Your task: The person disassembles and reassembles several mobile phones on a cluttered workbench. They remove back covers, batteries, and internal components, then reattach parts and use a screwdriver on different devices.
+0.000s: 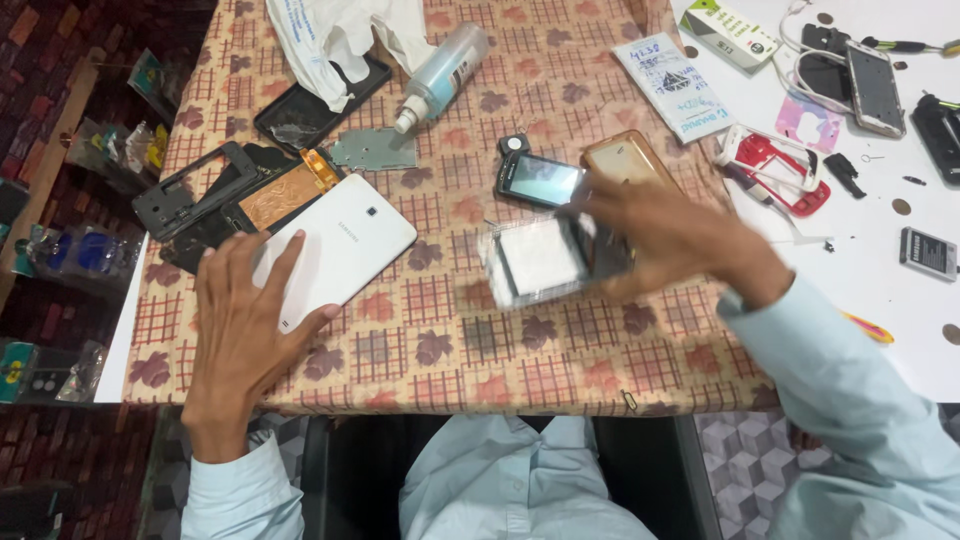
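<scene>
My right hand (670, 240) closes its grip on a clear flat case (540, 262) with a white panel inside; the case is motion-blurred, and I cannot tell whether it touches the bench (440, 340) or sits just above it. My left hand (240, 330) lies flat and spread, gripping nothing, with the fingertips (292, 250) resting on the near corner of a white tablet back cover (335, 250).

Taking the clear case as landmark: the white cover lies to its left on the checked, leaf-patterned cloth (480, 100). Just beyond the case lie a small black phone (540, 180) with a lit screen and, beside it, a gold phone (628, 160) partly under my right hand. Farther left, past the white cover, lie a copper-coloured tablet body (285, 195) and a dark frame (185, 195). Far beyond and left, a grey metal plate (375, 150), a clear spray bottle (440, 78) on its side, and a black tray (310, 110) under white wrapping (340, 35). To the right, off the cloth, a red-and-white phone shell (775, 165), a battery (927, 253) and a phone with a silver edge (875, 88) lie on the white surface.
</scene>
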